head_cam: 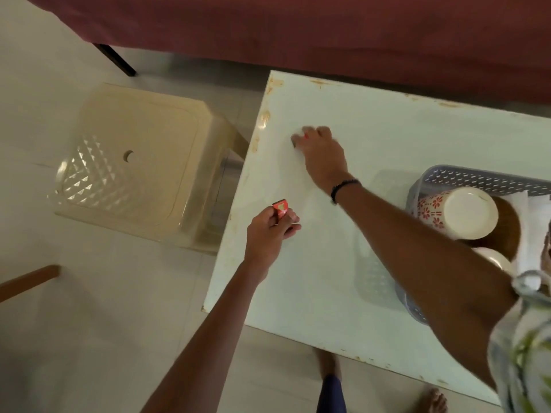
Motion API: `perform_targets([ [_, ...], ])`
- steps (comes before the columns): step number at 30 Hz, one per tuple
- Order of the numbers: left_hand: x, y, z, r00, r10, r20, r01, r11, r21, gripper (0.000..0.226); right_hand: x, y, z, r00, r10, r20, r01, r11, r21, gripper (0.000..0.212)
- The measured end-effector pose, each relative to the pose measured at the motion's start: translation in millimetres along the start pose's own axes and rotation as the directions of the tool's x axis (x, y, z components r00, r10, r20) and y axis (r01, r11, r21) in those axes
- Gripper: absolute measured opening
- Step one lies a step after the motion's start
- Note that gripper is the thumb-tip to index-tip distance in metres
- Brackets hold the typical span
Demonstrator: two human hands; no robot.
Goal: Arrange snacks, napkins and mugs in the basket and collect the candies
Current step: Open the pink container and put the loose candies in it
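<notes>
My left hand (269,232) pinches a small red-wrapped candy (281,209) above the left edge of the white table (387,138). My right hand (320,152) reaches across to the table's far left part, fingers curled down on the surface; a speck of red shows under the fingertips, too blurred to identify. At the right edge stands a grey perforated basket (477,177). In it lies a white mug with a red flower pattern (456,213), a second white mug (493,259), a brown round object and white napkins (533,234).
A beige plastic stool (140,162) stands on the pale tiled floor left of the table. A dark red cloth (298,34) hangs along the back. A wooden bar (29,281) pokes in at the left. My bare feet show below the table's near edge.
</notes>
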State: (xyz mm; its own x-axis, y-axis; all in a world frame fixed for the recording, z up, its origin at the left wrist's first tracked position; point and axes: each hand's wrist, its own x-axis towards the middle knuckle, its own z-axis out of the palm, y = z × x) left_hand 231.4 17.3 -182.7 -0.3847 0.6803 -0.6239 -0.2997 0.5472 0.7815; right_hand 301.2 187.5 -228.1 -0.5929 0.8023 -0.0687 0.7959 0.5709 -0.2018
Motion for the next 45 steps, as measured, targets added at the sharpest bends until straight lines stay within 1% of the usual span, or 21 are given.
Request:
perform_targets([
  [3,-4,2,4,1.0,0.012,-0.016,-0.012,1.0,0.016,0.02,-41,-11,3,0.996,-0.059,-0.061,0.055,0.996,-0.066,0.03],
  [6,-13,4,8,0.999,0.042,-0.025,-0.04,0.995,0.096,0.022,-94,-17,6,0.995,-0.09,-0.033,0.09,0.996,-0.001,0.029],
  [8,-20,6,13,0.998,0.052,-0.038,-0.046,0.989,0.142,0.021,-118,-16,-1,0.997,-0.003,0.081,-0.014,0.978,0.209,0.017],
  [9,-24,7,18,0.997,0.057,-0.047,-0.05,0.987,0.155,0.02,-128,-13,-11,0.99,0.059,0.129,-0.102,0.929,0.355,0.018],
  [10,-28,8,24,0.996,0.068,-0.052,-0.058,0.984,0.168,0.019,-137,-8,-23,0.982,0.133,0.132,-0.183,0.838,0.514,0.021],
  [11,-32,10,33,0.995,0.083,-0.051,-0.073,0.98,0.184,0.017,-144,-2,-40,0.963,0.238,0.13,-0.262,0.69,0.674,0.022],
  [12,-37,11,45,0.994,0.1,-0.045,-0.09,0.976,0.197,0.017,-153,6,-59,0.926,0.34,0.162,-0.316,0.465,0.827,0.02],
  [13,-42,13,59,0.993,0.117,-0.033,-0.108,0.973,0.203,0.016,-161,16,-77,0.885,0.404,0.231,-0.339,0.22,0.915,0.019],
  [14,-48,15,77,0.991,0.133,-0.015,-0.127,0.971,0.205,0.017,-171,27,-93,0.854,0.416,0.313,-0.343,-0.004,0.939,0.019],
  [15,-55,16,96,0.988,0.152,0.011,-0.151,0.966,0.209,0.017,-181,41,-107,0.842,0.397,0.366,-0.333,-0.153,0.93,0.019],
  [18,-80,20,161,0.972,0.207,0.106,-0.226,0.949,0.22,0.017,-216,91,-134,0.816,0.424,0.394,-0.256,-0.347,0.902,0.021],
  [20,-100,18,205,0.959,0.229,0.168,-0.265,0.935,0.234,0.016,-243,129,-147,0.792,0.466,0.394,-0.195,-0.418,0.887,0.019],
  [22,-119,12,247,0.951,0.221,0.218,-0.27,0.935,0.23,0.014,-274,167,-158,0.787,0.494,0.371,-0.167,-0.408,0.898,0.015],
  [23,-127,6,267,0.947,0.209,0.244,-0.264,0.939,0.221,0.011,-290,186,-163,0.784,0.511,0.354,-0.172,-0.368,0.914,0.016],
  [27,-164,-29,349,0.916,0.218,0.338,-0.334,0.88,0.337,0.007,-356,261,-168,0.712,0.65,0.266,-0.248,-0.121,0.961,0.013],
  [29,-183,-50,394,0.892,0.26,0.371,-0.409,0.815,0.411,0.016,-391,300,-168,0.66,0.711,0.241,-0.305,-0.039,0.951,0.016],
  [31,-202,-70,440,0.873,0.277,0.402,-0.45,0.776,0.443,0.021,-425,338,-169,0.615,0.751,0.238,-0.317,-0.041,0.948,0.018],
  [33,-219,-88,481,0.874,0.246,0.418,-0.428,0.797,0.426,0.023,-456,372,-170,0.571,0.787,0.233,-0.339,-0.032,0.94,0.018],
  [37,-235,-110,540,0.919,0.218,0.327,-0.352,0.826,0.441,0.013,-497,421,-167,0.495,0.841,0.219,-0.4,-0.002,0.916,0.016],
  [40,-228,-117,561,0.938,0.233,0.256,-0.333,0.808,0.486,0.017,-511,440,-162,0.459,0.863,0.208,-0.446,0.021,0.895,0.02],
  [45,-217,-115,558,0.96,0.074,0.269,-0.221,0.789,0.573,0.04,-505,442,-157,0.445,0.889,0.106,-0.499,0.147,0.854,0.019],
])
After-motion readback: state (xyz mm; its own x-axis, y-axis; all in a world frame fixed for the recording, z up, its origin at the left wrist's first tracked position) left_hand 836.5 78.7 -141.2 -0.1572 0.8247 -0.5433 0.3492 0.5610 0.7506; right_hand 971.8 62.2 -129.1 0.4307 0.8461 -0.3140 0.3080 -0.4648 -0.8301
